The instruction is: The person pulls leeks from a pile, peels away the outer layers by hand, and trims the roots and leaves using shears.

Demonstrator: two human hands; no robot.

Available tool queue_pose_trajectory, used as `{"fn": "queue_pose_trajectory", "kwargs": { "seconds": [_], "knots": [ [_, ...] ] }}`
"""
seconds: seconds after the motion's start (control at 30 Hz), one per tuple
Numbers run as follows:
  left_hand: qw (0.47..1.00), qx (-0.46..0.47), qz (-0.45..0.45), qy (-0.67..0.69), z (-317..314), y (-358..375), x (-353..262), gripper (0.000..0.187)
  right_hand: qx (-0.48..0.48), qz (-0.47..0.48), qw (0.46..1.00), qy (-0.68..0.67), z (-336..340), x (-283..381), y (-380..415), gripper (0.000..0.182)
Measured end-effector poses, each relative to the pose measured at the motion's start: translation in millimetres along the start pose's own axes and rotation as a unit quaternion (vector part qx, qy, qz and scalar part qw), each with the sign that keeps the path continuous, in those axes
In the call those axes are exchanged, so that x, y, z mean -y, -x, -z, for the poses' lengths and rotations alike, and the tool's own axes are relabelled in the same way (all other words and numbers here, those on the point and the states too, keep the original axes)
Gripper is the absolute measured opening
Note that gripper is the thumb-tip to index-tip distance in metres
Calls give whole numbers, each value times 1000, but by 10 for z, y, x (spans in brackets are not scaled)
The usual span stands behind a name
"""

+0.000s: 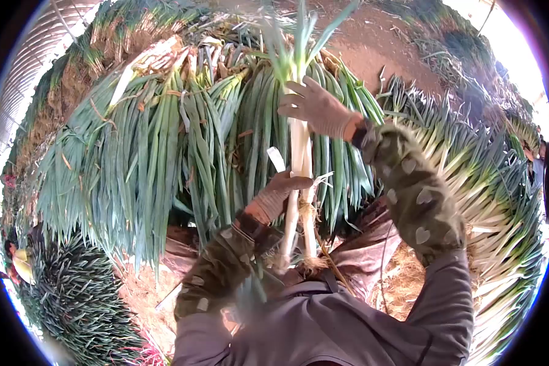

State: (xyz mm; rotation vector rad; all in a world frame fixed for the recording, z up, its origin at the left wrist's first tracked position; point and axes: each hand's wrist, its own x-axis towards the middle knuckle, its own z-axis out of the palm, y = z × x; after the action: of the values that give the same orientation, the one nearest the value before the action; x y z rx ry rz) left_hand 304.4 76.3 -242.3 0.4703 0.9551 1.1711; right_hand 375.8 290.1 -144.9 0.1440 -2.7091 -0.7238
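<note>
Upright before my chest stand a few long green onions, white stalks down to the roots, green leaves fanning out on top. My left hand, in a knit glove, is wrapped around the stalks at mid-length, thumb across the front. A flat white strip sticks up beside that hand; its lower end is hidden. Higher up, my gloved right hand has its fingers curled at the stalks where white turns green. Behind both hands lies a broad heap of green onions, leaves hanging toward me.
A long row of green onions lies along the right, white stalks showing. Dark green leaf tops are massed at the lower left. Bare soil shows at the back, straw near my right leg. A person appears at the far left.
</note>
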Motion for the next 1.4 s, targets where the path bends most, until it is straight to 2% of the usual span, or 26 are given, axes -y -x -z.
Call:
{"fn": "queue_pose_trajectory", "kwargs": {
  "seconds": [0.03, 0.07, 0.1, 0.13, 0.2, 0.23, 0.27, 0.33, 0.37, 0.4, 0.43, 0.47, 0.5, 0.63, 0.73, 0.77, 0.87, 0.97, 1.07, 1.1, 1.17, 1.2, 1.27, 1.33, 1.4],
  "knots": [
    [997, 11, 21, 70, 28, -29, 113, 46, -6, -115, 992, -59, -175, 241, 181, 41],
    [989, 19, 41, 142, 61, -48, 225, 45, 56, -221, 952, -205, -162, 396, 305, 41],
    [983, -18, 21, 183, -22, 42, 207, 44, 91, -339, 879, -323, -155, 551, 432, 42],
    [989, -25, 5, 147, 3, 46, 246, 45, 188, -430, 727, -501, -34, 647, 522, 44],
    [997, -36, -21, 70, 103, 50, 329, 45, 202, -393, 700, -561, 159, 996, 748, 46],
    [993, -18, 20, 118, 192, 12, 337, 39, 190, -413, 668, -588, 233, 1226, 854, 47],
    [986, -25, -11, 163, 217, 30, 392, 36, 177, -434, 635, -615, 301, 1473, 936, 48],
    [987, -92, -3, 132, 173, -12, 378, 31, 55, -450, 702, -550, 435, 1891, 1027, 47],
    [992, -76, -22, 100, 165, 16, 362, 30, 82, -480, 669, -561, 506, 1931, 1015, 47],
    [995, -60, -36, 67, 160, 44, 371, 29, 50, -502, 665, -551, 480, 1978, 1014, 44],
    [992, -25, -22, 121, 235, -29, 475, 30, 45, -497, 697, -514, 382, 2028, 1059, 43],
    [987, -83, 10, 140, 176, 7, 457, 30, 38, -491, 729, -475, 303, 2048, 1077, 42],
    [983, -95, 3, 155, 200, -35, 512, 30, 22, -488, 745, -455, 255, 2055, 1096, 41],
    [979, -75, -35, 187, 130, -13, 494, 29, -42, -512, 736, -440, 265, 1949, 998, 40],
    [975, -105, -22, 193, 92, 28, 465, 29, -22, -446, 772, -453, 281, 1864, 964, 38],
    [977, -122, -11, 172, 91, 28, 453, 29, -34, -453, 762, -462, 222, 1861, 973, 28],
    [979, -169, 23, 110, 78, 10, 429, 28, -1, -474, 758, -448, 64, 1888, 1039, 18],
    [967, -116, -28, 225, 160, -148, 637, 23, -27, -451, 779, -434, 126, 1944, 1008, 10],
    [968, -145, -45, 200, 187, -225, 696, 22, -48, -389, 785, -479, 293, 1958, 1009, 10],
    [967, -120, -53, 218, 167, -182, 675, 22, -45, -368, 788, -491, 447, 1953, 1041, 13],
    [975, -128, -15, 183, 169, -135, 571, 24, 76, -194, 747, -632, 648, 1966, 1335, 18],
    [977, -135, 4, 167, 210, -117, 541, 25, 115, -130, 684, -709, 880, 2076, 1447, 22],
    [982, -143, -5, 123, 322, -111, 517, 28, 122, -17, 654, -747, 1280, 2071, 1472, 24],
    [986, -122, -25, 111, 298, -3, 469, 29, 190, -270, 664, -671, 1244, 1870, 1645, 30],
    [986, -132, -36, 95, 360, -80, 527, 28, 143, -345, 796, -477, 926, 1812, 1765, 35]
  ]
}}
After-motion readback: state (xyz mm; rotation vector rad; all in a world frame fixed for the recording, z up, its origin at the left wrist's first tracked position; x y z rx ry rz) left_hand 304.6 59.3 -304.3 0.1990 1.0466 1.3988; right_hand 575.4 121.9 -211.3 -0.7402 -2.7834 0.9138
